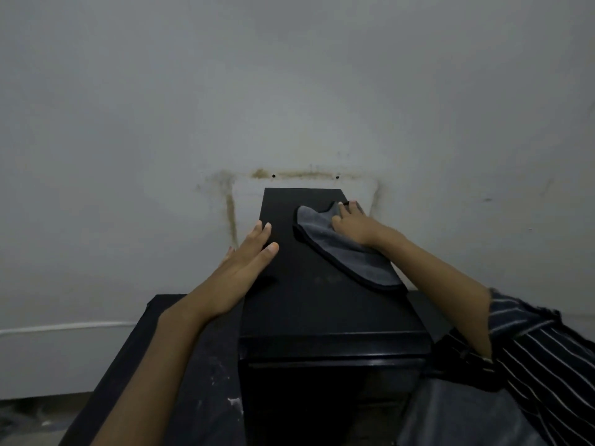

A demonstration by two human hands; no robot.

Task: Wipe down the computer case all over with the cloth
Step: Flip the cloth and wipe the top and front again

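Observation:
A black computer case (317,304) stands upright on a dark table, its top panel running away from me toward the wall. A grey cloth with a dark hem (325,243) lies spread on the right half of that top. My right hand (352,225) presses flat on the far end of the cloth, fingers stretched toward the case's back right corner. My left hand (248,255) rests open on the top's left edge, fingers straight, with the thumb on the panel. The case's sides and back are hidden from here.
The dark table (193,365) carries white specks and extends to the left of the case. A stained grey wall (289,107) stands right behind the case. A white cable (67,327) runs along the wall at lower left. My striped sleeve (541,355) fills the lower right.

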